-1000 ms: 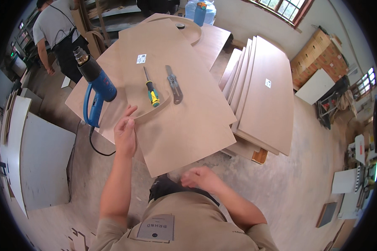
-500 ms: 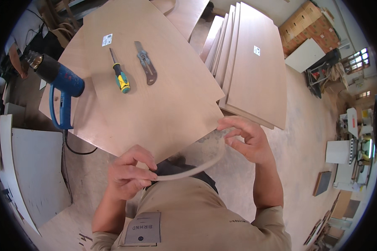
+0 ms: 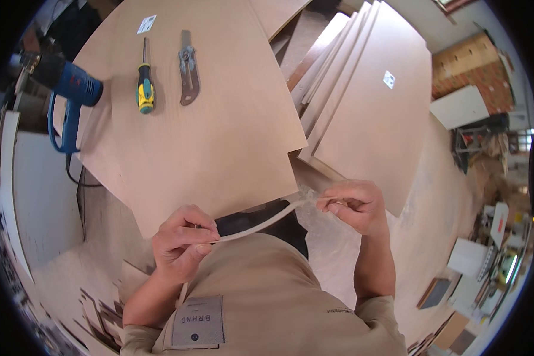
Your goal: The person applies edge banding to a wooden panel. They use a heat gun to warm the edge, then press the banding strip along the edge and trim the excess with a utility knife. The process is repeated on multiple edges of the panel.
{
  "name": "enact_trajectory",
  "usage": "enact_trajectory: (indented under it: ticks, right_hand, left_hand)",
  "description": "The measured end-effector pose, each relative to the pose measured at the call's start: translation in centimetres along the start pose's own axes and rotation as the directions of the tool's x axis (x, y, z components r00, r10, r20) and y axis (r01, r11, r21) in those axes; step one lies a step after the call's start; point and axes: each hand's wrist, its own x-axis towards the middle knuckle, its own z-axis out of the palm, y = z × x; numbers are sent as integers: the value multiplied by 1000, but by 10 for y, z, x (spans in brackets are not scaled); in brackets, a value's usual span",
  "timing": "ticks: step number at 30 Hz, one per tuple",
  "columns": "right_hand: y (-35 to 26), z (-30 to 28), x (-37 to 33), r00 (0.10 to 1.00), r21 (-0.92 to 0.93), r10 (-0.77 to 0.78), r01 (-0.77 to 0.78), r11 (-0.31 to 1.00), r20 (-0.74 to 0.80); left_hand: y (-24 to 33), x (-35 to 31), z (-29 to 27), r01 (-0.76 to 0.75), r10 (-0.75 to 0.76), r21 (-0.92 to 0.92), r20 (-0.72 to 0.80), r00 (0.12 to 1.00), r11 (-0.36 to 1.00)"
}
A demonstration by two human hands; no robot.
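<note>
I held the thin pale strip (image 3: pixel 261 224) between my left hand (image 3: pixel 181 242) and right hand (image 3: pixel 353 204), fingers pinched closed on each end, before my chest. It sagged, so it seemed light and flexible; gripping near the ends suited best.

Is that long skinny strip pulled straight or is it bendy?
Bendy: the thin pale strip sags in a curve between the left hand and right hand.

You get bright, even daylight over the pale plywood worktop (image 3: pixel 219 136), with only soft shadows beneath its near edge. Straight edges bow toward the black fisheye rim, and the far right corner blurs and washes out.
</note>
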Motion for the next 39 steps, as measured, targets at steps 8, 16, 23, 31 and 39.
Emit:
enact_trajectory:
  ticks: [8,16,23,31,39]
  right_hand:
    - [22,-59,33,999,-268,50,-51,962,-9]
    - [57,-42,66,985,-464,-167,169,869,46]
    - [66,-39,80,981,-504,-180,193,842,74]
    - [66,-36,84,982,-519,-179,184,835,61]
    - [69,-30,84,963,-535,-266,243,809,35]
  left_hand:
    - [-27,-33,109,106,-37,226,-290,956,968]
    - [-40,-50,148,207,-17,545,-333,943,812]
    - [-51,-48,164,284,-99,549,-342,935,786]
    - [-57,-45,171,312,-107,601,-351,930,736]
    - [-61,-47,172,311,-96,614,-357,929,725]
